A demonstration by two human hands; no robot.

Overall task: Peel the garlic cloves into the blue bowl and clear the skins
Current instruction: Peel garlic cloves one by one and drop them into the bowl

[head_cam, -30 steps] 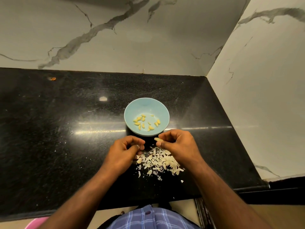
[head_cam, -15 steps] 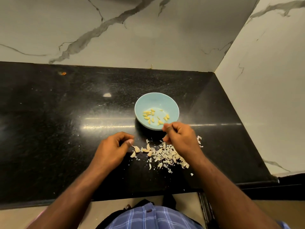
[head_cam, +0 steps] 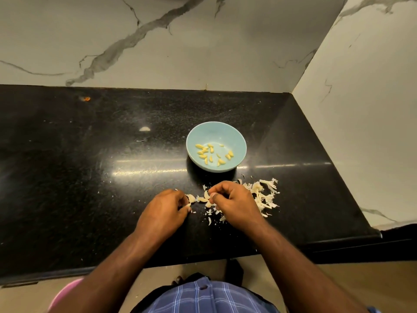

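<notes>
The blue bowl [head_cam: 241,141] stands on the black counter and holds several peeled yellow garlic cloves [head_cam: 211,154]. Just in front of it lie a few unpeeled cloves [head_cam: 201,199] and a scatter of white garlic skins [head_cam: 265,193]. My right hand [head_cam: 235,201] rests over the skins, its thumb and fingertips pinched on a clove at its left side. My left hand [head_cam: 164,211] is curled beside it, fingertips touching another clove [head_cam: 191,198]. Part of the skin pile is hidden under my right hand.
The black counter [head_cam: 90,177] ends at marble walls behind and to the right, with its front edge close to my body. An orange speck [head_cam: 86,98] sits at the back left. A pink object [head_cam: 65,294] shows below the counter edge.
My right hand carried a peeled clove to the bowl, then came back down to the cloves on the counter. My left hand moved slightly left. Skins now spread further to the right.
</notes>
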